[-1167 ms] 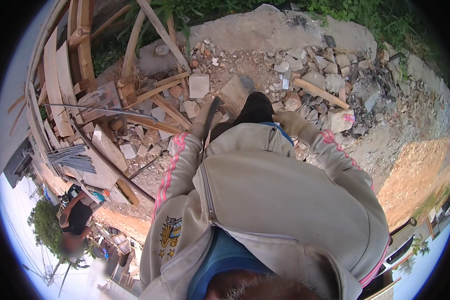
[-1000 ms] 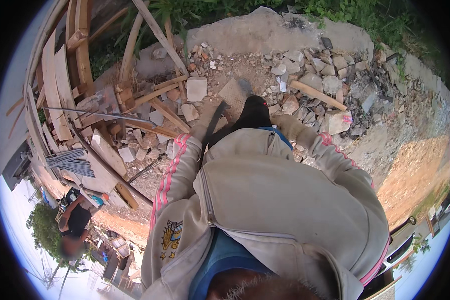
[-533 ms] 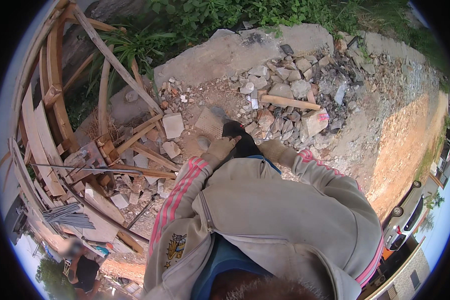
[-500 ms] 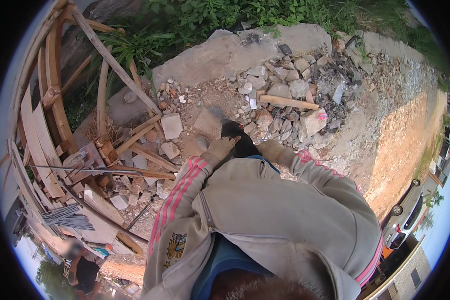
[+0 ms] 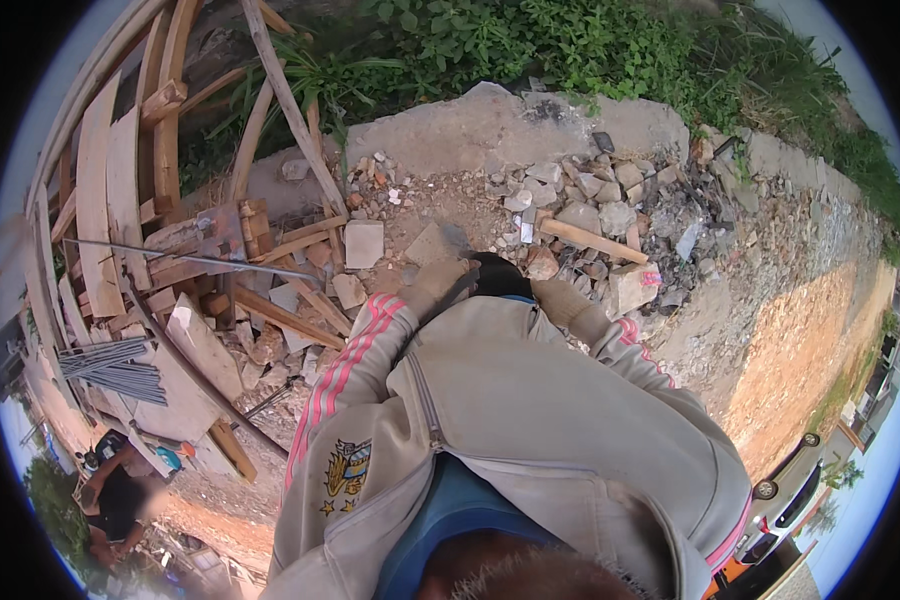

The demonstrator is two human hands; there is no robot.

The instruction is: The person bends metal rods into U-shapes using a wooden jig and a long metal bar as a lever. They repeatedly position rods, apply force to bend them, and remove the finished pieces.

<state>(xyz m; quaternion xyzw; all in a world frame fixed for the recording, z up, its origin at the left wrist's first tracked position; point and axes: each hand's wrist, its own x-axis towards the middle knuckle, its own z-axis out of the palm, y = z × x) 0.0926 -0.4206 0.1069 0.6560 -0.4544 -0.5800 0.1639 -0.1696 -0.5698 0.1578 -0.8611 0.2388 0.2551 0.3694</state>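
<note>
My left hand (image 5: 437,284), in a dusty tan work glove, is at the left side of a black, soft-looking thing (image 5: 498,276) in front of my body. Its fingers look curled against a dark edge there; what they grip is not clear. On the other side of the black thing is my right hand (image 5: 560,299), gloved too, with its fingers hidden. Whether the black thing is clothing or something separate, I cannot tell. Just beyond my left hand a flat grey-brown slab (image 5: 431,244) lies on the dirt, and a pale square block (image 5: 364,244) is further left.
Broken concrete and stones (image 5: 580,195) are heaped ahead, with a short plank (image 5: 594,241) across them. Timber (image 5: 175,130) is stacked at left, beside grey metal rods (image 5: 120,370). Another person (image 5: 125,500) is at lower left; a parked car (image 5: 785,500) is at lower right.
My view has shifted, so the rubble and timber appear lower and a little right. Less of the black thing shows between my hands. Both hands remain beside it.
</note>
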